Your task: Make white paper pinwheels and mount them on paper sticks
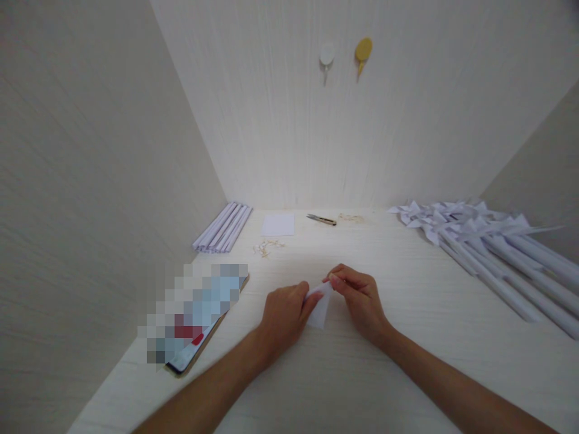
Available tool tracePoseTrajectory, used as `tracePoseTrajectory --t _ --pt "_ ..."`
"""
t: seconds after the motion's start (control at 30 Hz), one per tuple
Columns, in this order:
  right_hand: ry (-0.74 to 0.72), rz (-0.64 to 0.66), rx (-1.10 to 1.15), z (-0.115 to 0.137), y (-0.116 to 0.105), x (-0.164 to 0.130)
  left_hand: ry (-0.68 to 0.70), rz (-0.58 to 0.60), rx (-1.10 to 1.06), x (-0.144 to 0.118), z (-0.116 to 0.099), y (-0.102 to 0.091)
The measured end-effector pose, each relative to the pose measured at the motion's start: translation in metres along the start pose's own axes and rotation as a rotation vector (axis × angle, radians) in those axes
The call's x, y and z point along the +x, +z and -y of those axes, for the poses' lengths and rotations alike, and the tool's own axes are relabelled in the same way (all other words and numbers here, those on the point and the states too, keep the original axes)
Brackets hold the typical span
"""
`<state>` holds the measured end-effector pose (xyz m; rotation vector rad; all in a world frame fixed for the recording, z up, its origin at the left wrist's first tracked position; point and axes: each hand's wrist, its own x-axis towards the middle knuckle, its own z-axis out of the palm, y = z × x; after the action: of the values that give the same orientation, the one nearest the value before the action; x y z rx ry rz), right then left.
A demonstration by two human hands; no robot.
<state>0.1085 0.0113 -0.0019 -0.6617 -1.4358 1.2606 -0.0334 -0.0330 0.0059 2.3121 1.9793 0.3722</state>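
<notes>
A small piece of white paper [320, 310] is held between my two hands above the middle of the table. My left hand [286, 310] is closed on its left side, the thumb lying across the sheet. With a pinch of thumb and forefinger, my right hand [359, 295] grips the paper's upper right corner. The lower part of the paper hangs down in a point below my left thumb. Whether the sheet is folded under the fingers is hidden.
Left: a phone [208, 325], partly blurred, and rolled paper sticks [223, 228]. Further back: a paper square [277, 225], small pale bits [268, 247], thread snips [321, 219] and more bits [351, 218]. Right: paper pinwheels on sticks [497, 241]. Wall: white hook [326, 55], yellow hook [363, 50].
</notes>
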Motion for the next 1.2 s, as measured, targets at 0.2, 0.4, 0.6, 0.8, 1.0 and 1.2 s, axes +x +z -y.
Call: tracePoseTrajectory --t 0.2,0.4,0.6,0.8,1.0,1.2 --pt "0.054 0.055 -0.025 0.0026 0.0035 0.0030 -0.026 -0.002 -0.016 -0.0001 0.0003 -0.0008" --pt "0.059 0.040 -0.143 0.0070 0.0063 0.0024 -0.010 -0.007 -0.017 0.0000 0.0014 0.0010" --pt "0.013 0.038 -0.164 0.0051 0.0051 0.0032 -0.029 0.022 -0.036 0.0009 0.0007 0.0013" --pt "-0.006 0.035 -0.188 0.0056 0.0036 0.0024 -0.020 0.026 -0.039 0.0011 0.0010 0.0000" --pt "0.029 0.019 -0.163 0.0092 0.0042 0.0009 -0.019 0.050 -0.031 0.0015 0.0007 0.0010" --pt "0.056 0.000 -0.151 0.0034 0.0025 0.0016 -0.034 0.022 -0.086 0.0024 0.0012 0.0011"
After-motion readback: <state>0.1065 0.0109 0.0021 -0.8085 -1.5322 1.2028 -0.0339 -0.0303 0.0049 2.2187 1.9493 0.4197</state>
